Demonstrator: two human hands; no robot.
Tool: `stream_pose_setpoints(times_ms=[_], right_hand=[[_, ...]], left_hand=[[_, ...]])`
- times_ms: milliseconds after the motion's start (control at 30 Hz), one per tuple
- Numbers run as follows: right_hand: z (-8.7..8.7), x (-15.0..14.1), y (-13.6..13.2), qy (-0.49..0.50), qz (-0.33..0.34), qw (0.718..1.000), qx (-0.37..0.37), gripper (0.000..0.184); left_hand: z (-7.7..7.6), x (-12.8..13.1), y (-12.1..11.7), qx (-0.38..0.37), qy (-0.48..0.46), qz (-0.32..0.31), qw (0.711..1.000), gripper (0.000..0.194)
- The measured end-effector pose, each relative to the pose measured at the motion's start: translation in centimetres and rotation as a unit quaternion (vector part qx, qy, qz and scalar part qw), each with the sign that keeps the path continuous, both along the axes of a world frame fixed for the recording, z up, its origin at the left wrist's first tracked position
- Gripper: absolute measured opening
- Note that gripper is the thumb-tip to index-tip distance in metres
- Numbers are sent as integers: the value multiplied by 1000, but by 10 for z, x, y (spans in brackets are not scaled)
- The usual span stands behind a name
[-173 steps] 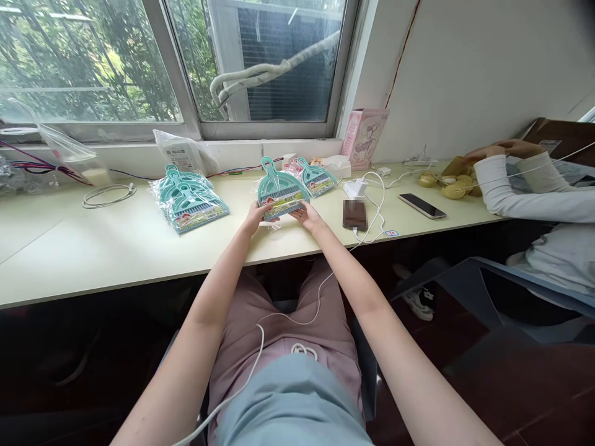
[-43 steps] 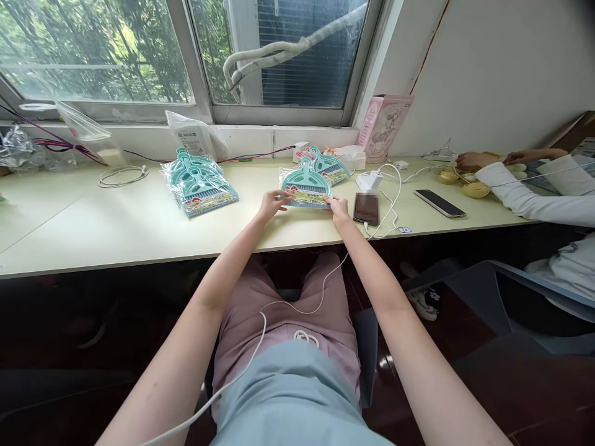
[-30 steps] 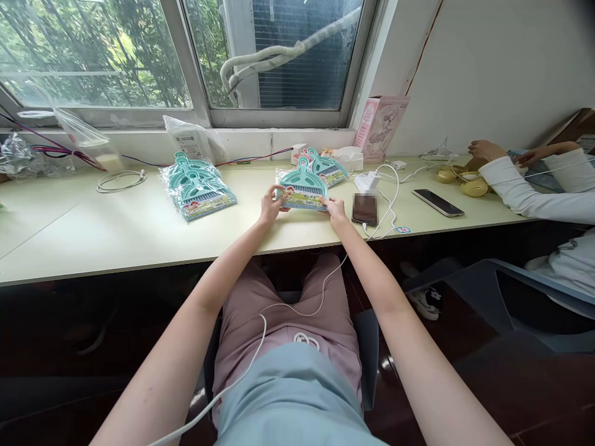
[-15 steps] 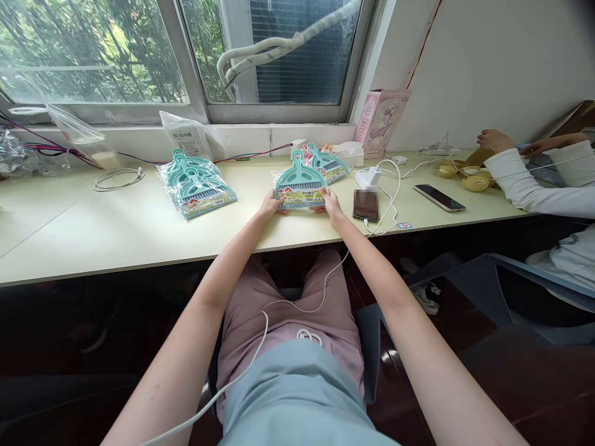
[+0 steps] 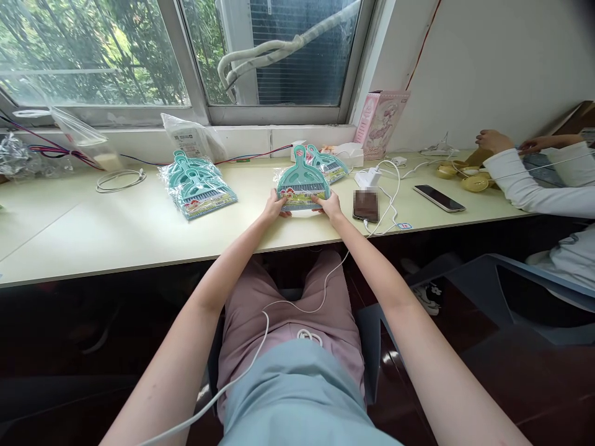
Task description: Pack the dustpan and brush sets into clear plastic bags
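A teal mini dustpan-and-brush set [image 5: 302, 181] in clear wrap is tipped up at the middle of the pale desk [image 5: 116, 229]. My left hand [image 5: 276, 205] pinches its lower left corner and my right hand [image 5: 329, 205] pinches its lower right corner, thumbs on the printed label. A stack of the same wrapped sets [image 5: 198, 184] lies to the left. Another wrapped set [image 5: 328, 164] lies just behind the held one.
A phone [image 5: 365, 205] on a white charger cable lies right of my hands, a second phone [image 5: 438, 197] farther right. A pink box [image 5: 380, 122] leans on the wall. Another person's white-sleeved arms [image 5: 525, 186] work over yellow items [image 5: 474, 182] at the far right. A coiled cable [image 5: 119, 180] is at left.
Both hands have kept hold of the wrapped set, shifting their grip along its bottom edge. It now stands tilted more upright than a second ago.
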State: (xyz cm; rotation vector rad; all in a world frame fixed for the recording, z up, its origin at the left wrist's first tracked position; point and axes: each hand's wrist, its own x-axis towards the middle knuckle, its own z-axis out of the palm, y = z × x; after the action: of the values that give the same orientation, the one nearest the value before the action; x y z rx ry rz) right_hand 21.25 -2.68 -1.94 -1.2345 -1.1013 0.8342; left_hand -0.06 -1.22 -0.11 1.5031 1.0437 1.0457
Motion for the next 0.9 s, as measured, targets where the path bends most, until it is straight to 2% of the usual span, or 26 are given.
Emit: stream_pose_setpoints(times_ms=[133, 233, 333, 600, 733, 900], right_hand=[[2, -4, -2, -3, 1, 1000, 14, 53], [3, -8, -4, -12, 5, 1000, 15, 54], [5, -11, -6, -18, 14, 1000, 14, 54], [11, -13, -11, 16, 25, 1000, -4, 38], [13, -15, -12, 26, 9, 999, -18, 32], [14, -17, -13, 32, -13, 999, -8, 34]], left_hand=[[4, -1, -5, 45, 33, 16, 998, 57], [2, -2, -4, 67, 54, 61, 994, 63], [-1, -2, -1, 83, 39, 93, 991, 55], [-3, 1, 5, 90, 15, 102, 991, 29], [0, 3, 1, 85, 6, 112, 990, 26], [5, 3, -4, 92, -10, 100, 991, 26]])
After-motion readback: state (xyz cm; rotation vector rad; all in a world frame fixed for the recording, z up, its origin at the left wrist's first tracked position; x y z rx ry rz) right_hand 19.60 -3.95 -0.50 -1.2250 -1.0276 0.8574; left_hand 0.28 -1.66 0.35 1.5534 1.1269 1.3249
